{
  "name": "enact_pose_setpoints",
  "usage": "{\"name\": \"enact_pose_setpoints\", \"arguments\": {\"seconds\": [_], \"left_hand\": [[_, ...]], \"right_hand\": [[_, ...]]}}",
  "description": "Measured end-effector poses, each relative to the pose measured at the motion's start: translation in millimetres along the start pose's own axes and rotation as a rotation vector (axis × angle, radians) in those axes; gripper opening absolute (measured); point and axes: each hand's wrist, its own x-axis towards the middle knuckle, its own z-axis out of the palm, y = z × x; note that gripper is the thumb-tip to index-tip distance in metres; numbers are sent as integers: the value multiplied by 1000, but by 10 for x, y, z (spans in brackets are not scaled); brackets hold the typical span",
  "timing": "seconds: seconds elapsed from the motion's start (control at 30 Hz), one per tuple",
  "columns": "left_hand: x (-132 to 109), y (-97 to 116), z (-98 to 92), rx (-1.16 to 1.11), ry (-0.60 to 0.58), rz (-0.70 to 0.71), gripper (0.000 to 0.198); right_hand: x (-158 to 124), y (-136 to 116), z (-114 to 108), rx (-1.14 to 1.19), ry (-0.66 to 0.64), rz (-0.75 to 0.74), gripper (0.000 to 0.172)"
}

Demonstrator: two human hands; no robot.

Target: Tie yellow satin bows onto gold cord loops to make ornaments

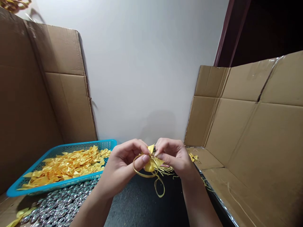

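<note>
A yellow ribbon flower (151,164) with pointed petals is between my two hands, above the dark work surface (144,201). My left hand (129,159) pinches its left side between thumb and forefinger. My right hand (171,154) has thumb and forefinger pressed together at the flower's upper right, where fingertips hide the exact spot gripped. A thin golden cord (160,196) hangs in loops below the flower, one large loop passing by my left thumb.
A blue basket (59,183) of yellow ribbon pieces stands left, with many silvery beads (61,201) before it. Thin yellow strips (165,171) lie behind my hands. Cardboard walls (260,135) rise on both sides, a pale wall (142,69) behind.
</note>
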Motion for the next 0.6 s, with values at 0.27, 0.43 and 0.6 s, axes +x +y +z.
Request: {"name": "enact_pose_setpoints", "arguments": {"seconds": [0.27, 0.43, 0.6], "left_hand": [[3, 9, -3, -40, 1, 4, 12], [-9, 23, -8, -44, -9, 1, 11], [2, 16, -7, -61, -29, -5, 8]], "right_hand": [[-8, -17, -32, -38, 30, -28, 7], [-8, -30, -30, -80, 47, -30, 6], [-7, -20, -12, -65, 42, -30, 6]]}}
